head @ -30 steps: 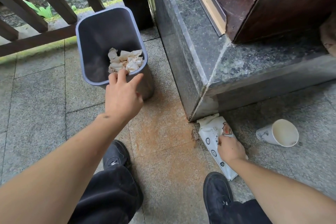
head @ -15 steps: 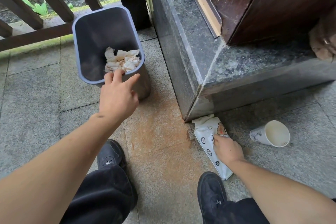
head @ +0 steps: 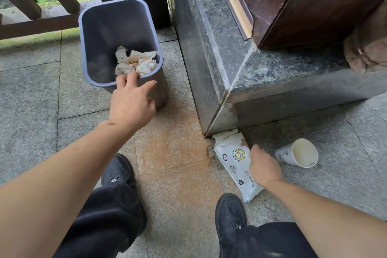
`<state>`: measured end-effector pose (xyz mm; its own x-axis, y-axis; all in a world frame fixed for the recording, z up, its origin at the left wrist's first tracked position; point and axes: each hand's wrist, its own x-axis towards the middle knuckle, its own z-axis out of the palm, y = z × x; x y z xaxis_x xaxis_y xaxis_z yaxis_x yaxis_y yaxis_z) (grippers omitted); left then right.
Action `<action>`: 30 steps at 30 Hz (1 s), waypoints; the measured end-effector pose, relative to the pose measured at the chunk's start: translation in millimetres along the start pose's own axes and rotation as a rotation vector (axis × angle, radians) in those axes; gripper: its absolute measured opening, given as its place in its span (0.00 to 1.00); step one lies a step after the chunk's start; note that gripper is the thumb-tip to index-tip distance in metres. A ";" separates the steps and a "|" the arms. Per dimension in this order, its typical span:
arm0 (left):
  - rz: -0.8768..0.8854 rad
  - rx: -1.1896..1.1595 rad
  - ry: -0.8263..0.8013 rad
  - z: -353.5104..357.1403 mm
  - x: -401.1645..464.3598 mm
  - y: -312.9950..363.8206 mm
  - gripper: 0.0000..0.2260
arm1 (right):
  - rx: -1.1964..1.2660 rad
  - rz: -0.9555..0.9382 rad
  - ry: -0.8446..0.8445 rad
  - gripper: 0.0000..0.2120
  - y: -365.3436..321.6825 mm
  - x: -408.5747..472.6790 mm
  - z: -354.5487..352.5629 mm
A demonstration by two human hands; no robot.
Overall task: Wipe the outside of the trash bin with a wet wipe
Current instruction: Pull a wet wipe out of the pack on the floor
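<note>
A grey trash bin (head: 161, 96) stands on the paved floor at upper left, with crumpled tissues (head: 136, 63) inside. My left hand (head: 132, 100) reaches to its near rim, fingers straight and spread, fingertips at the rim edge. A white wet wipe pack (head: 230, 159) lies flat on the floor by the corner of the stone step. My right hand (head: 263, 165) rests on the pack with fingers curled down onto its top face. Whether it pinches a wipe is hidden under the fingers.
A white paper cup (head: 299, 153) lies on its side right of the pack. A dark granite step (head: 261, 69) with a wooden door (head: 314, 6) fills the upper right. A wooden railing (head: 37, 25) runs behind the bin. My shoes (head: 117, 172) are below.
Both hands stay almost where they were: the left at the bin's near rim, the right on the wipe pack. Only the camera has shifted slightly.
</note>
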<state>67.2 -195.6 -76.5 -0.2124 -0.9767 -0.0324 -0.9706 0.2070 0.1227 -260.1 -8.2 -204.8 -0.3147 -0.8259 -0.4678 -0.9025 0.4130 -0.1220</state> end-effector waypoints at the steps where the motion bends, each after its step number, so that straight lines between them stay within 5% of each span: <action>1: -0.002 -0.001 -0.002 0.0 0.4 0.1 0.23 | -0.015 -0.011 0.005 0.06 0.5 -1.2 -4.6; 5: -0.012 -0.003 -0.015 0.0 -0.8 1.5 0.23 | -0.073 -0.142 -0.076 0.06 -0.2 -8.9 -12.2; 12: -0.015 -0.012 -0.010 2.6 0.4 1.6 0.22 | 0.458 0.037 0.117 0.11 -6.2 -34.7 -24.1; 19: -0.011 -0.027 -0.003 2.6 0.1 -1.6 0.21 | 0.326 0.133 -0.040 0.03 2.6 -23.3 -12.6; 21: -0.010 -0.033 -0.007 2.5 0.0 -2.9 0.21 | 0.314 0.141 -0.049 0.13 2.1 -21.0 -12.8; 25: -0.006 -0.042 -0.002 5.8 -2.0 -2.3 0.21 | 0.196 -0.068 -0.119 0.28 -1.5 -17.0 -3.6; 30: -0.009 -0.045 0.001 8.3 -2.7 -3.7 0.21 | -0.218 -0.376 -0.003 0.26 -13.9 -12.4 17.0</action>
<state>70.5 -193.2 -85.1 -0.2037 -0.9785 -0.0330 -0.9663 0.1955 0.1673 -238.7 2.8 -212.1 0.0480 -0.9023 -0.4285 -0.9953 -0.0069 -0.0970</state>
